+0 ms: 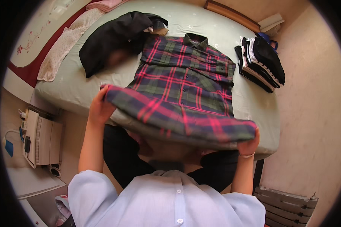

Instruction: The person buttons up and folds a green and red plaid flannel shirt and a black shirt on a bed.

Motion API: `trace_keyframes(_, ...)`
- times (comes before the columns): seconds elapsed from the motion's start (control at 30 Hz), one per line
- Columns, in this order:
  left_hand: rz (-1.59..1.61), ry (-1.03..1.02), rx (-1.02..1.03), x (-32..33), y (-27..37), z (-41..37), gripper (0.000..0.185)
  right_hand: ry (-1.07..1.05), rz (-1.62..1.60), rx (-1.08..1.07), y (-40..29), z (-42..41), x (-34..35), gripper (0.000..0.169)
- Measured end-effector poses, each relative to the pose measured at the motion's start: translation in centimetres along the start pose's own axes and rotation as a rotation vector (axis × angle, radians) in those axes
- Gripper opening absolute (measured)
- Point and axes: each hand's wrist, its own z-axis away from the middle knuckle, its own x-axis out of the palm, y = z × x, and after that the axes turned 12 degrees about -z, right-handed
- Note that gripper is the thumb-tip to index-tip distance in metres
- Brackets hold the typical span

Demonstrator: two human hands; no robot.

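A plaid button-up shirt point(176, 76) in dark green, navy and red lies front up on the bed, its collar pointing away from me. The sleeves seem to be laid across its chest. My left hand point(101, 104) grips the lower hem at the left corner, and my right hand point(249, 143) grips it at the right corner. Between them the hem is raised off the mattress near the bed's front edge, blurred and sagging in the middle. My right wrist wears a light bracelet.
Black garments point(110, 45) lie heaped on the bed point(253, 113) left of the shirt. To the right stands a stack of folded clothes point(260, 63) beside the wall. A patterned cloth point(65, 48) runs along the headboard. A beige cabinet point(42, 139) stands at the left, a slatted metal piece point(287, 207) at lower right.
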Motion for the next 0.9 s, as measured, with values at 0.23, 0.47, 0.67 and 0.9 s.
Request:
trace_keyframes(0.23,-0.039,0.144,0.093,1.1,1.0,-16.1,0.021,-0.124,-0.116,-0.042,-2.0,-16.9,1.3,0.029)
trace_keyframes(0.47,-0.113,0.34,0.048,-3.3,-1.3,-29.8,0.02,0.223,-0.012,-0.076,-1.3,-29.6,-2.4,0.043)
trace_keyframes(0.67,-0.216,0.498,-0.005,-4.3,-3.7,-37.3,0.018,0.23,0.258,-0.043,-1.5,-36.9,-6.8,0.045)
trace_keyframes(0.9,-0.334,0.505,-0.114,-9.0,-7.1,-42.1,0.032,0.248,0.405,0.0,0.6,-40.9,-11.8,0.049)
